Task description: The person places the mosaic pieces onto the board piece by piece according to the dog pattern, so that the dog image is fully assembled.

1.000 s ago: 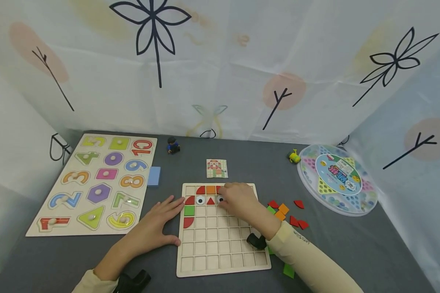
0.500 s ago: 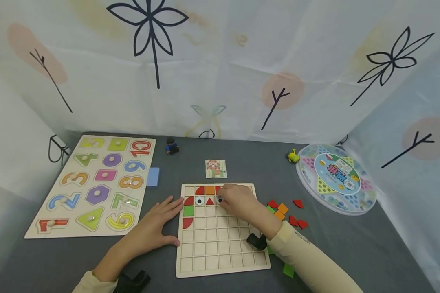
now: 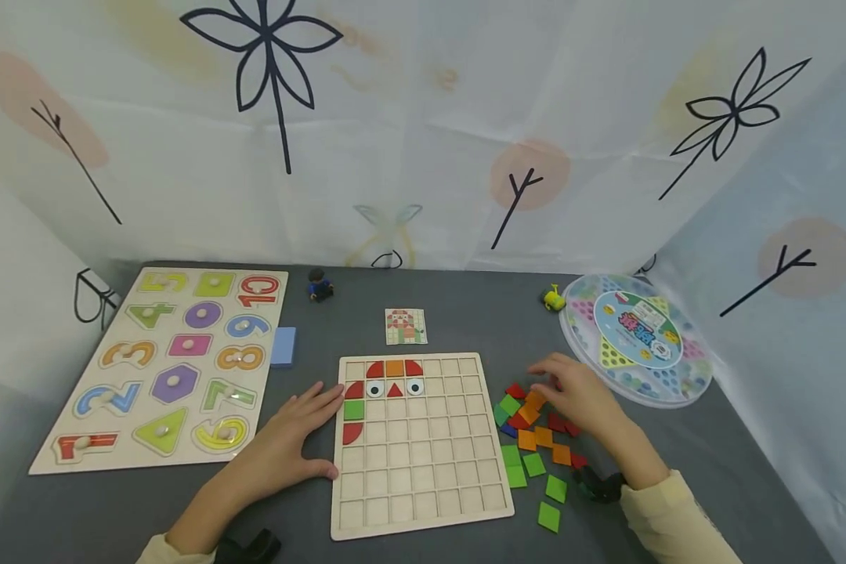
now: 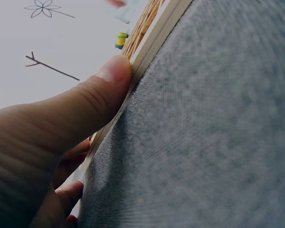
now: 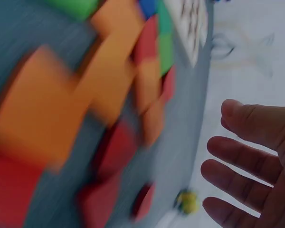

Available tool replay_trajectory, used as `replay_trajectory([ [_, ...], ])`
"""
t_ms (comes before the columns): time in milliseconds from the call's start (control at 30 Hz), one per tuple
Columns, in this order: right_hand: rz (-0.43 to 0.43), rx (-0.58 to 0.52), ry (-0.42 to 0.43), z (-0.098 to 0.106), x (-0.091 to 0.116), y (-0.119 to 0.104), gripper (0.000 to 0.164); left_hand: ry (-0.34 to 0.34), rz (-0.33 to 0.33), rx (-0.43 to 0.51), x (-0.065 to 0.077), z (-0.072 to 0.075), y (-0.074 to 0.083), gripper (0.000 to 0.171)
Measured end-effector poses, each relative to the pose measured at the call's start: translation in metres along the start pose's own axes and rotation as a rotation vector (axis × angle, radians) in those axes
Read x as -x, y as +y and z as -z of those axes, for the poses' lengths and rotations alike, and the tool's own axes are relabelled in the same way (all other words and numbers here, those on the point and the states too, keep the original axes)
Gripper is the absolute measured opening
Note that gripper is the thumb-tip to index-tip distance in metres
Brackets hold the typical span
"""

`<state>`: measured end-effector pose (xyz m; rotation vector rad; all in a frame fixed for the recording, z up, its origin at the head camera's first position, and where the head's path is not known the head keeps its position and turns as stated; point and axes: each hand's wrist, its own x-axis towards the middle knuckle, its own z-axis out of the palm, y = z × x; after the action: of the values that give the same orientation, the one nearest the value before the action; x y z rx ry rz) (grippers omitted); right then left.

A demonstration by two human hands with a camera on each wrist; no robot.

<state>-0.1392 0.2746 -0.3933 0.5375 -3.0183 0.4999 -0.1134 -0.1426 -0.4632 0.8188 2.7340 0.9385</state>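
Wooden board [image 3: 421, 479] touches the left hand [image 3: 282, 439] and tiles [image 3: 544, 437] lie near the right hand [image 3: 581, 395], grips apart.

The grid board [image 3: 423, 478] lies to the right of the left hand [image 3: 278, 446], touching it; the number puzzle board [image 3: 123, 427] lies to that hand's left. Left of the right hand [image 3: 583, 395], laid tiles, including two eye tiles [image 3: 374, 388], sit in the grid's far-left cells. Loose tiles [image 3: 533, 464] lie below and before the right hand, beside the grid. Beyond the right hand is the Chinese checkers board [image 3: 638, 338]; beyond the left, the toy figure [image 3: 320, 285]. Between both hands, farther off, lies the pattern card [image 3: 405, 327].
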Motion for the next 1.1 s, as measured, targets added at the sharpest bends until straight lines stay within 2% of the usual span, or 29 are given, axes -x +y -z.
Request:
replay_trajectory([
  [100, -0.085, 0.002, -0.031, 0.003, 0.016, 0.023, 0.02, -0.001, -0.001, -0.007, 0.0, 0.001, 0.0, 0.099],
  [200, -0.096, -0.001, -0.05, 0.001, 0.021, 0.032, 0.02, 0.002, 0.004, -0.008, 0.002, 0.002, -0.002, 0.099],
  [500, 0.066, 0.007, -0.077, -0.019, 0.0, 0.015, 0.024, 0.006, -0.008, -0.001, 0.0, 0.001, -0.003, 0.1],
  [633, 0.14, 0.062, -0.084, -0.025, -0.006, 0.009, 0.026, 0.004, -0.019, 0.005, -0.001, 0.001, -0.001, 0.1],
  [867, 0.134, 0.154, -0.093, -0.028, -0.011, 0.004, 0.025, -0.001, -0.015, 0.013, -0.001, 0.003, 0.002, 0.099],
  [1100, 0.144, 0.156, -0.104, -0.03, -0.015, 0.002, 0.018, -0.002, -0.006, 0.012, 0.0, 0.004, 0.002, 0.099],
])
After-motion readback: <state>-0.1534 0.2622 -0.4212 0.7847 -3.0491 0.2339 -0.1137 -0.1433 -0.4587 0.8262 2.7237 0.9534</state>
